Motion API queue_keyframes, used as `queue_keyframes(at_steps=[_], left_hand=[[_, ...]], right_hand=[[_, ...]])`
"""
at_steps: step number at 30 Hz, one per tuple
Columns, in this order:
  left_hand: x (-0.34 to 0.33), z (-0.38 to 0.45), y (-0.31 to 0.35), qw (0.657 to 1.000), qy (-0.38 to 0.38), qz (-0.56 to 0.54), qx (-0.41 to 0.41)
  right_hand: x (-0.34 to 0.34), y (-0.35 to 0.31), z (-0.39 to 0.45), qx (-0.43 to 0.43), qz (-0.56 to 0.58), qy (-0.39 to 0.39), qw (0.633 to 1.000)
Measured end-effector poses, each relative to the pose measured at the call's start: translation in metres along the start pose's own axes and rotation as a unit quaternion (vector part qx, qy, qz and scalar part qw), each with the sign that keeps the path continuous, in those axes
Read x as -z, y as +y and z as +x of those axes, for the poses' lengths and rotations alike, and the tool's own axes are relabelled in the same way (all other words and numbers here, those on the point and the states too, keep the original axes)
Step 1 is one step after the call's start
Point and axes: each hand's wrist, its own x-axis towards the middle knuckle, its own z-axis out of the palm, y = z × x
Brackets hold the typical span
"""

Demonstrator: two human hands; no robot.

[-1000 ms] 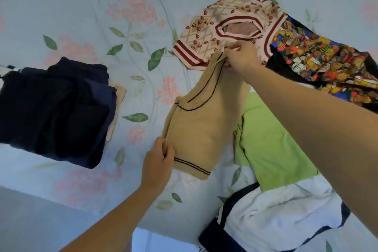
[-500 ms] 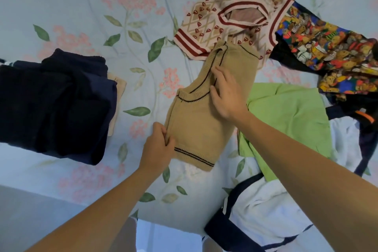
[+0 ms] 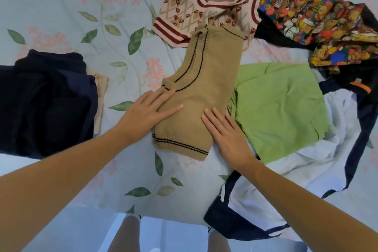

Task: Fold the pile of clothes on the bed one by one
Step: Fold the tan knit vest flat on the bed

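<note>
A tan knit vest [image 3: 206, 80] with dark stripes lies folded lengthwise on the floral bed sheet [image 3: 86, 16]. My left hand [image 3: 146, 113] rests flat on its left edge, fingers spread. My right hand [image 3: 227, 135] presses flat on its lower right edge. Neither hand grips anything. The unfolded pile lies around it: a pink patterned knit top [image 3: 214, 4] beyond the vest, a colourful print garment [image 3: 319, 24] at the far right, a green garment [image 3: 280, 106] to the right, and a white and navy garment [image 3: 255, 200] at the near right.
A stack of folded dark navy clothes [image 3: 47, 106], with a beige piece under it, sits at the left. The bed's near edge [image 3: 102, 210] runs below my forearms, with my legs beyond it.
My right hand let go of the vest's top, slid down its front and now lies flat at its lower right. My left hand released its pinch on the lower left edge and flattened.
</note>
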Motion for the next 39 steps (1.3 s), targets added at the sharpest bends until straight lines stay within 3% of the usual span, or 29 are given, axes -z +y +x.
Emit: queue_keyframes(at_steps=[4, 9, 12, 15, 18, 20, 22, 24, 27, 31, 35, 39], left_hand=[[-0.006, 0.011, -0.012, 0.999, 0.022, 0.020, -0.025], [-0.006, 0.011, -0.015, 0.997, -0.055, -0.034, -0.041], [-0.002, 0.001, -0.006, 0.996, -0.057, -0.063, -0.027], [0.002, -0.018, 0.013, 0.992, -0.071, -0.098, -0.024], [0.009, -0.030, 0.021, 0.982, -0.055, -0.179, -0.002], [0.024, -0.020, 0.022, 0.955, -0.053, -0.284, 0.063], [0.045, 0.001, 0.024, 0.903, -0.075, -0.396, 0.151], [0.061, 0.032, 0.019, 0.866, -0.045, -0.446, 0.222], [0.070, 0.081, 0.004, 0.848, 0.004, -0.451, 0.279], [0.068, 0.136, -0.016, 0.823, 0.049, -0.461, 0.329], [0.054, 0.157, -0.012, 0.792, 0.008, -0.448, 0.415], [0.046, 0.155, -0.001, 0.746, -0.033, -0.466, 0.475]], right_hand=[[-0.010, 0.002, 0.004, 0.010, -0.001, 0.032, 0.999], [-0.010, 0.009, 0.009, 0.039, 0.020, 0.011, 0.999], [-0.010, 0.006, 0.001, 0.040, 0.038, -0.003, 0.998], [-0.007, -0.003, -0.021, 0.023, 0.112, -0.016, 0.993], [0.010, -0.011, -0.036, -0.057, 0.241, -0.011, 0.969], [0.024, -0.008, -0.030, -0.151, 0.297, -0.007, 0.943], [0.043, -0.001, -0.013, -0.217, 0.329, 0.019, 0.919], [0.061, 0.008, 0.013, -0.270, 0.357, 0.060, 0.892], [0.083, 0.025, 0.055, -0.312, 0.383, 0.114, 0.862], [0.081, 0.059, 0.103, -0.362, 0.349, 0.150, 0.851], [0.075, 0.063, 0.120, -0.439, 0.346, 0.161, 0.813], [0.062, 0.048, 0.125, -0.458, 0.316, 0.115, 0.823]])
